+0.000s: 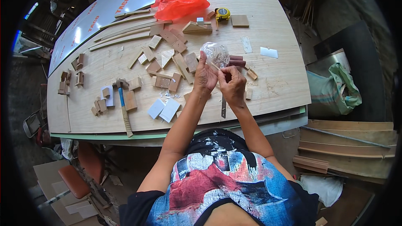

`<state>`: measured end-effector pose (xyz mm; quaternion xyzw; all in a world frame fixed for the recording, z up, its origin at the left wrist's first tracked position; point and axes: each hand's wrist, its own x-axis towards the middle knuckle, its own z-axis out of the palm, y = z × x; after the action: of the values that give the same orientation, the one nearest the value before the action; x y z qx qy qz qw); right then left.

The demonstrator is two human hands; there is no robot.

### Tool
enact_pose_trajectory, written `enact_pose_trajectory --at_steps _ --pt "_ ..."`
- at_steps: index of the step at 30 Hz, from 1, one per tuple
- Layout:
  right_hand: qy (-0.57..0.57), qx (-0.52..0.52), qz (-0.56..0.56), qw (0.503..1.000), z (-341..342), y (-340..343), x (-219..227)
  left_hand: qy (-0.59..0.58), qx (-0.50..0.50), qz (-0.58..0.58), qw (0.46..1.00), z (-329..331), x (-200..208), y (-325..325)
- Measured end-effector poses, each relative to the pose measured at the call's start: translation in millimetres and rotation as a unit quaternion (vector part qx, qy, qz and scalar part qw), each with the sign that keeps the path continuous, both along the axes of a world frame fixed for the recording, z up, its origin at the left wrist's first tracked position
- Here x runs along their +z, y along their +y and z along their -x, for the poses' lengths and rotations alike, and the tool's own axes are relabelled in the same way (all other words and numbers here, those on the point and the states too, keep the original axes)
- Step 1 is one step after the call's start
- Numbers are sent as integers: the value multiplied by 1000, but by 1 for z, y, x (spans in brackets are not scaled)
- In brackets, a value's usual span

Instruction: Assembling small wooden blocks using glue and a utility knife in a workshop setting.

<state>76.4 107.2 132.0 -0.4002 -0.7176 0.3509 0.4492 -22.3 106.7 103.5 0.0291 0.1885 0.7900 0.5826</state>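
Over the middle of the workbench, my left hand (204, 75) is closed on a crinkled, rounded piece of clear plastic (215, 52), its thumb up along the near side. It looks like a small bag, but what is in it cannot be made out. Close beside it, my right hand (233, 84) pinches a small light-coloured strip (215, 65) at the fingertips. The two hands nearly touch. Beneath and around them lie wood blocks (181, 68), brown wooden pieces (237, 61) and a dark metal ruler (223, 108), partly covered by my right hand.
A hammer (123, 109) with a blue and wooden handle lies left on the plywood top (276, 88). White tiles (170, 109) sit near the front edge. Farther back are a red plastic bag (182, 2), a yellow tape measure (222, 14) and long wood strips (123, 35).
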Motion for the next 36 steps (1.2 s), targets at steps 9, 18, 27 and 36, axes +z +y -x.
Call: enact_pose_trajectory --at_steps 9,18,27,36 --pt "-112 7 -72 991 -19 0 2 -15 -19 4 1000 0 -6 -13" --pt "-127 -13 -52 990 -21 -7 8 12 -22 54 998 -3 -2 -22" --pt "-173 -18 -179 968 -26 -13 4 8 -8 28 1000 3 5 -26" --pt "-209 39 -144 967 -26 -18 3 21 4 49 999 8 -4 -33"
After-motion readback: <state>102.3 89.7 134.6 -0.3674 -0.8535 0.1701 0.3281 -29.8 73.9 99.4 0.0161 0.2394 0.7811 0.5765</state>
